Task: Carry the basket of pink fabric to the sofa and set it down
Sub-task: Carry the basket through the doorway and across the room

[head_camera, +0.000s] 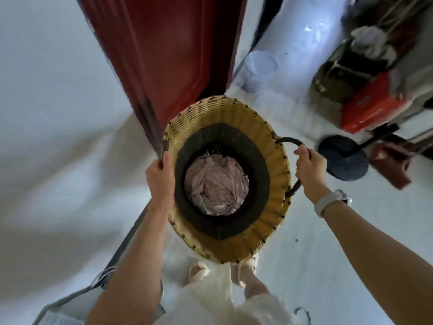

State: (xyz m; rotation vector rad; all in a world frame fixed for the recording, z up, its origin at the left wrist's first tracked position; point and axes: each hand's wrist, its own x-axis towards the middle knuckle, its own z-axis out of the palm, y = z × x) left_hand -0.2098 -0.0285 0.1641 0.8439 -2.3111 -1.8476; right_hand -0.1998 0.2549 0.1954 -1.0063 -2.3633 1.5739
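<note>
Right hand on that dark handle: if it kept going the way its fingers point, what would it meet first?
Probably the basket rim itself: the right hand curls over the handle toward the wicker wall. Depth is hard to judge here.

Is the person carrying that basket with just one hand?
No. The left hand grips one side of the basket and the right hand holds the dark handle on the other.

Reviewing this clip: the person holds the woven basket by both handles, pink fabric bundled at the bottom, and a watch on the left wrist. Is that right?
One detail is off: the head view shows the watch on the right wrist, not the left. The rest stands: the left hand and right hand grip the handles of the woven basket, with the pink fabric bundled at the bottom.
</note>
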